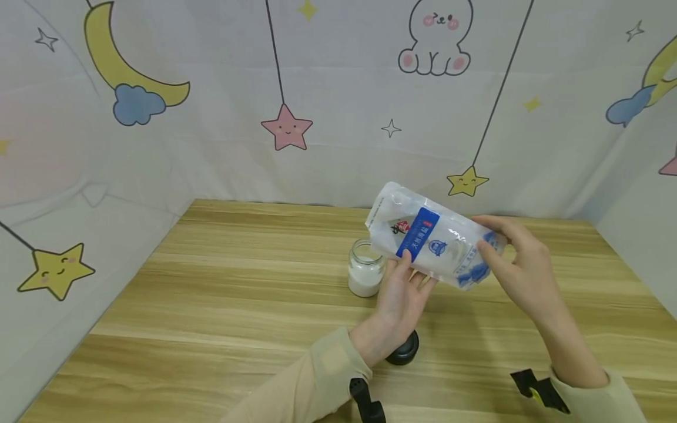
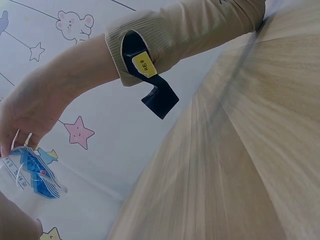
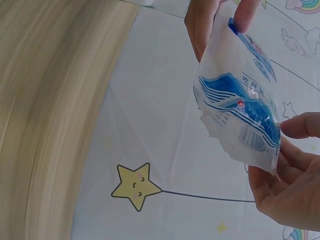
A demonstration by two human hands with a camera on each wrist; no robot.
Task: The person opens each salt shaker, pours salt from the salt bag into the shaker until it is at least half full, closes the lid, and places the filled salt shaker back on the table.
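A plastic bag of sea salt (image 1: 449, 235), white with blue print, is held tilted above the table, its left end higher. My left hand (image 1: 396, 299) grips its lower edge, thumb on the printed front and fingers behind. At the bag's right end, my right hand (image 1: 529, 276) pinches the blue-printed bottom. Just left of the left hand stands an uncapped glass jar (image 1: 365, 273) with white grains in it. In the right wrist view, the bag (image 3: 240, 95) sags between the left fingers (image 3: 247, 15) and the right hand (image 3: 290, 185). The bag's mouth is not clearly visible.
A black round lid (image 1: 404, 351) lies on the wooden table (image 1: 211, 305), partly hidden by the left wrist. Behind the table hangs a pale curtain (image 1: 344, 170) printed with stars and moons. Black straps (image 1: 539, 390) sit at the sleeves.
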